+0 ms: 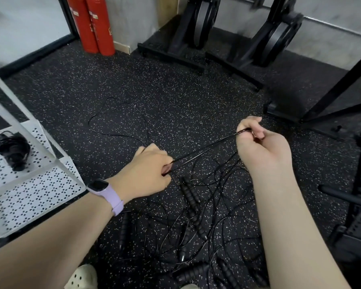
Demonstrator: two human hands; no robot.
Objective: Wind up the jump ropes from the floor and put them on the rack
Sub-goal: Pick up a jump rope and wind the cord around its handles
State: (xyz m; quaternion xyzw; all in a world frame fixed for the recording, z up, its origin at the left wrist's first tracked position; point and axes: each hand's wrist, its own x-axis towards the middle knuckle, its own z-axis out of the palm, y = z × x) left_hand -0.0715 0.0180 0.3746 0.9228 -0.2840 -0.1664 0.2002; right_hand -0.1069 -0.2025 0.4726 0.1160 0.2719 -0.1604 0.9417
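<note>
Black rope strand (204,150) pinched taut between left hand (152,170) and right hand (258,142); wound rope bundle (12,149) on perforated white rack shelf (35,197); tangled ropes (196,215) on floor.

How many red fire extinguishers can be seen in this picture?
2. Both stand side by side on the floor at the top left: the left fire extinguisher, the right fire extinguisher. Their tops are cropped.

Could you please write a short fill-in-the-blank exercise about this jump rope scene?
1. The left hand and right hand hold a stretch of black ____ taut between them.
2. One wound jump rope lies on the white perforated ____.
3. The watch band is on the ____ wrist.

Missing words: cord; rack; left
</note>
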